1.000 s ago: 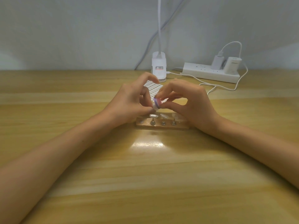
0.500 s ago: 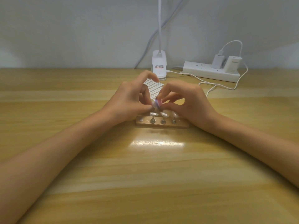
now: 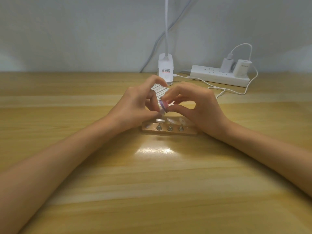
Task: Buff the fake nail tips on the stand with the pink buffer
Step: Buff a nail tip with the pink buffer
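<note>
**Buffer meets a loose tip just above the stand**

The right hand pinches the small, thick pink buffer, which has a purple layer, between its thumb and curled fingertips. The left hand, fingers curled, appears to pinch a single pale, glossy plastic nail tip. The buffer's face touches this tip. Both hands hover just above the low wooden stand, over its left half, and nearly meet.

The tip looks thin, light, springy and slick, so it would likely flick out under a hard stroke. It is best held by its side edges with a finger backing it. The buffer seems light and slightly yielding, and gripping its sides keeps the working face free.

Three more pearly nail tips sit on small metal posts on the stand, directly under the hands. A pale piece at the stand's left end is too small to identify.

Behind the stand lies a white grid-patterned sheet, partly hidden. Farther behind it is a white lamp clamp. Behind the stand to the right is a white power strip. The stand rests on a light wooden table.
</note>
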